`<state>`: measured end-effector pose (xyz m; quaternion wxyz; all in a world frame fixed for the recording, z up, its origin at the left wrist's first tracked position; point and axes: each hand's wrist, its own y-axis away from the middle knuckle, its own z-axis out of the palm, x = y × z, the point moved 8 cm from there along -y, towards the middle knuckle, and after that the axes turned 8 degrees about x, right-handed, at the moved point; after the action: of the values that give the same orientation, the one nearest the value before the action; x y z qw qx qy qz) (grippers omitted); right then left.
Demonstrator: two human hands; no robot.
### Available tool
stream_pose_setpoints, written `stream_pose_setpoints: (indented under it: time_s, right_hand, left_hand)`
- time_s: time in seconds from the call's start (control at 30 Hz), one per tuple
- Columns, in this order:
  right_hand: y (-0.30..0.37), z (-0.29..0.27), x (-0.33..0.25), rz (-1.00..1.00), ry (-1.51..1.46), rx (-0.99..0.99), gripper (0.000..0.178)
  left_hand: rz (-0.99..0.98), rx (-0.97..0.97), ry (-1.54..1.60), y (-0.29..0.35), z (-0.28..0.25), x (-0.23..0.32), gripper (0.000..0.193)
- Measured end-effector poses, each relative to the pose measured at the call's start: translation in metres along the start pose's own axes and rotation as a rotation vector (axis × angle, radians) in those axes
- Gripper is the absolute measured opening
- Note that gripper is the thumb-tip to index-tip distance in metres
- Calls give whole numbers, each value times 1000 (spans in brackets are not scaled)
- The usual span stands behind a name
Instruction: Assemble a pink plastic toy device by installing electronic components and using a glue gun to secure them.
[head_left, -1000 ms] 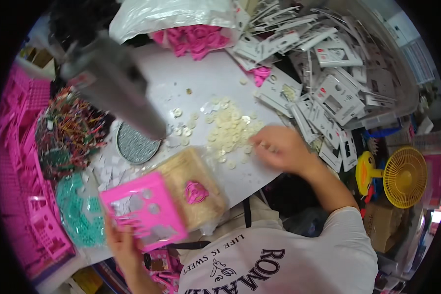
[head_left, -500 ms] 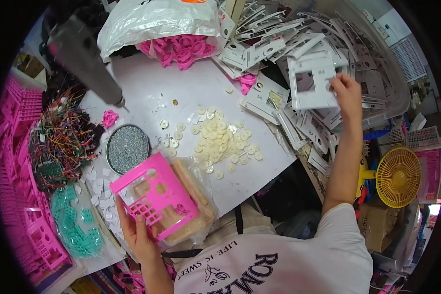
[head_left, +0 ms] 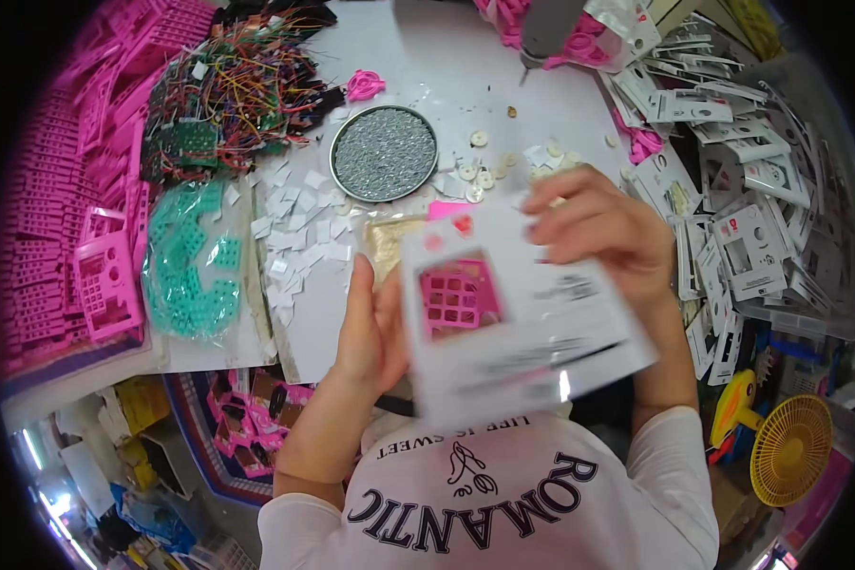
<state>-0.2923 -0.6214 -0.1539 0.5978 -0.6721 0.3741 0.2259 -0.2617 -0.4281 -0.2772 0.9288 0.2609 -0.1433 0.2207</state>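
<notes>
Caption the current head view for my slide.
Right hand holding a white panel, pink gridded piece visible behind its window, left hand beside it; round dish beyond.

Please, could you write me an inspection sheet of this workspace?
Surface: white tabletop, strewn with white paper squares.
Job's things: white printed panel; pink casing seen through its window.
Clutter: round tin of small metal pieces; bagged teal grid parts.
Hands: right hand holds the white printed panel; left hand beside it, grasp unclear.
Cables: coloured wires tangled over green circuit boards.
Surroundings: yellow fan at right; crate of pink parts lower left.
</notes>
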Motion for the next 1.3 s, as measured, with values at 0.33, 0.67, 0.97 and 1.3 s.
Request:
stream_pose_setpoints:
  time_s: [0.33, 0.67, 0.97, 1.3]
  right_hand:
    - [61, 55, 59, 711, -542, 313, 61]
    - [57, 92, 38, 663, -366, 264, 49]
    - [57, 94, 35, 626, -265, 197, 43]
    - [56, 94, 33, 576, -153, 179, 45]
  left_hand:
    - [385, 250, -359, 30, -9, 40, 59]
    - [927, 519, -1354, 56, 7, 56, 110]
    - [845, 512, -1230, 50, -16, 43, 122]
    - [781, 536, -1014, 52, -27, 32, 122]
